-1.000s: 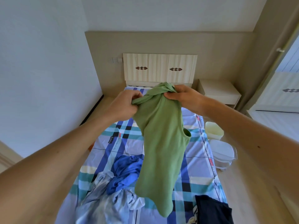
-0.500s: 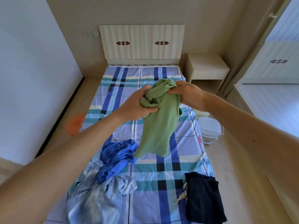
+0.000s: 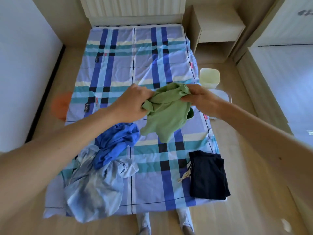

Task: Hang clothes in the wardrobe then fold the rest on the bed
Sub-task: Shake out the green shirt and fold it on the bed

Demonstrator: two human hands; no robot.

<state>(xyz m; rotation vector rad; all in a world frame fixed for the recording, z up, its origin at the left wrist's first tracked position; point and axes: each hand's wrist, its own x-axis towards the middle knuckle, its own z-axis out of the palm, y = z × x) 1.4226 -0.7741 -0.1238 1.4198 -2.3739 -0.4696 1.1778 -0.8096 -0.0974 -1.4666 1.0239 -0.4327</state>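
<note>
Over the plaid bed (image 3: 118,68) I hold a green sleeveless top (image 3: 166,117) by its upper edge. My left hand (image 3: 131,104) grips the bunched fabric on the left, and my right hand (image 3: 199,97) pinches it on the right. The top's lower part hangs close over the sheet. A crumpled blue garment (image 3: 116,143) lies on the near left of the bed, on top of a pale blue tie-dye garment (image 3: 94,185). A folded dark navy garment (image 3: 207,175) with a drawstring lies at the near right corner.
A bedside cabinet (image 3: 218,26) stands right of the headboard (image 3: 132,7). A pale bin (image 3: 210,77) and a white stool sit on the floor beside the bed's right edge. The wardrobe (image 3: 288,31) is at the far right. An orange object (image 3: 61,106) lies left of the bed.
The green top has come down from chest height to just above the sheet, with both hands still holding it. The view has tilted down onto the bed.
</note>
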